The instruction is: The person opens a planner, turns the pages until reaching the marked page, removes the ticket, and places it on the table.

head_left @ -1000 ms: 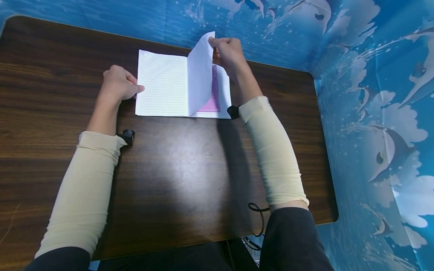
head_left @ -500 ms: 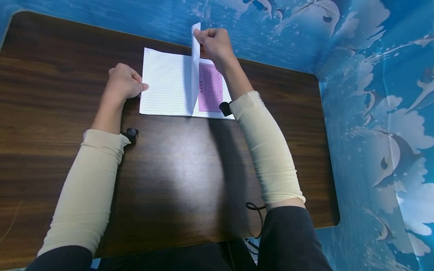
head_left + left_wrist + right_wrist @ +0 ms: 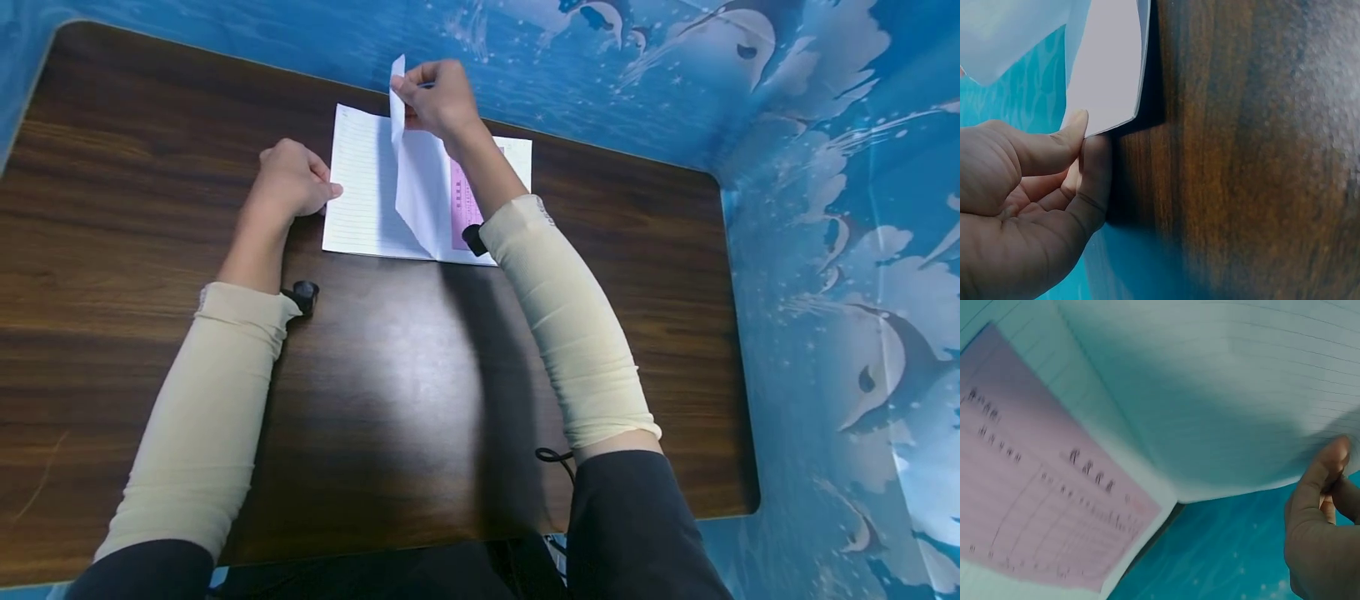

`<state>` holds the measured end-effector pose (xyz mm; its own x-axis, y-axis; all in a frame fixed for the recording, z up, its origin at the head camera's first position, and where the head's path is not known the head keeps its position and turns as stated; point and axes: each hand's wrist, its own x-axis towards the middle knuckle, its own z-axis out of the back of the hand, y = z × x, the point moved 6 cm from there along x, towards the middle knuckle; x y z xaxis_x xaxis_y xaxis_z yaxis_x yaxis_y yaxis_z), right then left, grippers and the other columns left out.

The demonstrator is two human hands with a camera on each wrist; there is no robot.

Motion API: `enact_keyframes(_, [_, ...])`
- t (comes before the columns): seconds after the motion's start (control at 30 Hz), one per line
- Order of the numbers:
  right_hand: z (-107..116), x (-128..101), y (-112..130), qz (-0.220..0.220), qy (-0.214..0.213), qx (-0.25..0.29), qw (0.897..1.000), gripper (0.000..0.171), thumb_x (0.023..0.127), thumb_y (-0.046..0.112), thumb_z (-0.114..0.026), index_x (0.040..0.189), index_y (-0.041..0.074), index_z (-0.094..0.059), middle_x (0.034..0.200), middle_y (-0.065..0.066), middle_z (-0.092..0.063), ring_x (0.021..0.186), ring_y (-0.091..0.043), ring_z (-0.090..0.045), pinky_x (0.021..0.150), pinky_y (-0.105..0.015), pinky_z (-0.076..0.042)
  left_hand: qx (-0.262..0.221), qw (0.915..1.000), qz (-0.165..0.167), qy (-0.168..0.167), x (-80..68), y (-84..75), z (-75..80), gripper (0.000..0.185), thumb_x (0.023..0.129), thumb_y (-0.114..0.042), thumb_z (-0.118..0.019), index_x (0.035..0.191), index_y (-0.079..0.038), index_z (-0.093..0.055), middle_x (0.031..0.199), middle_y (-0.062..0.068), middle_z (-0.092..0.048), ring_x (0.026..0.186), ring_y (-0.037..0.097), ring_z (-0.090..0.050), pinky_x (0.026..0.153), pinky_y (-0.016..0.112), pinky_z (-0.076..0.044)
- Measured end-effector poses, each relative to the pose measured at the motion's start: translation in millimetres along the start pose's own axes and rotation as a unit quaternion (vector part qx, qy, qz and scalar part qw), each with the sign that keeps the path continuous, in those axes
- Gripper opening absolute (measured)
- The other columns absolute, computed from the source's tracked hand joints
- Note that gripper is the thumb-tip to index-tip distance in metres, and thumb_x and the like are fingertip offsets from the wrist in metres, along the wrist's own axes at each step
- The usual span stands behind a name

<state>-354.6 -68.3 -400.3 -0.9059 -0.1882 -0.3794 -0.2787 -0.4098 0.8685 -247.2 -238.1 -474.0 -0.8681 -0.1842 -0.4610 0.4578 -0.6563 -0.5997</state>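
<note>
An open lined notebook (image 3: pixel 362 187) lies near the table's far edge. My left hand (image 3: pixel 291 177) pinches its left edge between thumb and fingers; the left wrist view shows the thumb (image 3: pixel 1069 137) on top of the pages at the corner. With thumb and fingertips, my right hand (image 3: pixel 442 98) pinches the upper outer corner of a raised page (image 3: pixel 422 179), which bends up and leans over the left side. Under it, on the right side, lies a pink printed sheet (image 3: pixel 1054 475), partly covered by my right forearm in the head view.
The dark wooden table (image 3: pixel 390 375) extends around the notebook. A blue curtain (image 3: pixel 840 250) with dolphins hangs behind and to the right. Each wrist carries a small black camera (image 3: pixel 303 297). A black cable (image 3: pixel 553 456) loops near the front edge.
My right hand has carried the page from the right side leftward past the spine, and more of the pink sheet came into view before my forearm covered part of it. My left hand keeps its pinch.
</note>
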Motion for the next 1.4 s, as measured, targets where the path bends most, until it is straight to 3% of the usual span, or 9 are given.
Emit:
enact_keyframes(0.13, [-15, 4, -2, -0.011, 0.01, 0.004, 1.0, 0.014, 0.097, 0.015, -0.062, 0.1, 0.001, -0.064, 0.087, -0.007, -0.061, 0.072, -0.015, -0.062, 0.069, -0.024, -0.057, -0.006, 1.0, -0.008, 0.001, 0.9, -2.3, 0.5, 0.026, 0.098, -0.023, -0.063, 0.106, 0.002, -0.068, 0.124, 0.025, -0.052, 0.106, 0.028, -0.046, 0.072, 0.037, -0.044])
enact_keyframes(0.27, [-33, 6, -7, -0.027, 0.033, 0.01, 0.999, 0.009, 0.098, 0.01, -0.061, 0.094, 0.002, -0.062, 0.082, -0.009, -0.062, 0.064, -0.016, -0.063, 0.069, -0.025, -0.058, -0.008, 0.9999, -0.009, 0.01, 1.5, -0.7, 1.1, 0.027, 0.098, -0.023, -0.063, 0.109, 0.002, -0.068, 0.13, 0.025, -0.046, 0.105, 0.027, -0.047, 0.072, 0.036, -0.043])
enact_keyframes(0.4, [-48, 9, -13, -0.049, 0.044, 0.006, 0.998, 0.007, 0.098, 0.008, -0.061, 0.093, 0.004, -0.06, 0.081, -0.01, -0.065, 0.061, -0.016, -0.065, 0.07, -0.026, -0.058, -0.007, 0.9998, -0.007, 0.017, 2.6, 1.4, 2.8, 0.025, 0.098, -0.019, -0.061, 0.112, 0.001, -0.067, 0.122, 0.022, -0.05, 0.099, 0.026, -0.052, 0.07, 0.034, -0.045])
enact_keyframes(0.73, [-71, 22, -33, -0.071, 0.013, -0.024, 0.997, 0.008, 0.095, 0.007, -0.066, 0.092, 0.009, -0.059, 0.077, -0.01, -0.066, 0.058, -0.015, -0.065, 0.064, -0.023, -0.057, -0.013, 0.9997, -0.006, 0.018, 5.1, 4.1, 4.7, 0.026, 0.095, -0.008, -0.054, 0.116, 0.001, -0.066, 0.104, 0.017, -0.057, 0.092, 0.025, -0.053, 0.066, 0.032, -0.044])
enact_keyframes(0.9, [-77, 28, -44, -0.079, -0.005, -0.028, 0.996, 0.005, 0.094, 0.006, -0.067, 0.096, 0.009, -0.063, 0.08, -0.009, -0.071, 0.058, -0.013, -0.066, 0.063, -0.021, -0.057, -0.023, 0.9994, 0.001, 0.024, 6.7, 3.7, 4.6, 0.024, 0.099, -0.012, -0.054, 0.116, 0.001, -0.066, 0.086, 0.01, -0.063, 0.074, 0.019, -0.06, 0.063, 0.03, -0.046])
enact_keyframes(1.07, [-77, 28, -50, -0.083, -0.03, -0.053, 0.995, 0.009, 0.092, 0.006, -0.069, 0.101, 0.008, -0.069, 0.087, -0.008, -0.074, 0.063, -0.012, -0.069, 0.061, -0.019, -0.055, -0.049, 0.9982, 0.003, 0.033, 6.9, -0.7, 3.2, 0.035, 0.106, -0.019, -0.044, 0.127, 0.004, -0.06, 0.076, 0.004, -0.062, 0.063, 0.01, -0.064, 0.062, 0.027, -0.051])
enact_keyframes(1.23, [-80, 25, -46, -0.066, -0.044, -0.106, 0.991, 0.01, 0.088, 0.006, -0.073, 0.097, 0.01, -0.072, 0.084, -0.002, -0.073, 0.063, -0.009, -0.069, 0.059, -0.016, -0.053, -0.035, 0.9985, -0.007, 0.042, 3.9, -0.4, 5.7, 0.043, 0.104, -0.035, -0.048, 0.119, 0.002, -0.065, 0.062, 0.001, -0.063, 0.075, 0.017, -0.059, 0.074, 0.034, -0.043])
enact_keyframes(1.4, [-85, 22, -42, -0.046, -0.045, -0.173, 0.983, 0.009, 0.085, 0.01, -0.076, 0.093, 0.013, -0.073, 0.078, 0.003, -0.07, 0.062, -0.007, -0.062, 0.059, -0.015, -0.049, -0.015, 0.9994, -0.018, 0.026, 3.7, 3.7, 7.4, 0.03, 0.098, -0.029, -0.061, 0.105, 0.0, -0.067, 0.058, -0.001, -0.064, 0.093, 0.023, -0.054, 0.078, 0.037, -0.039])
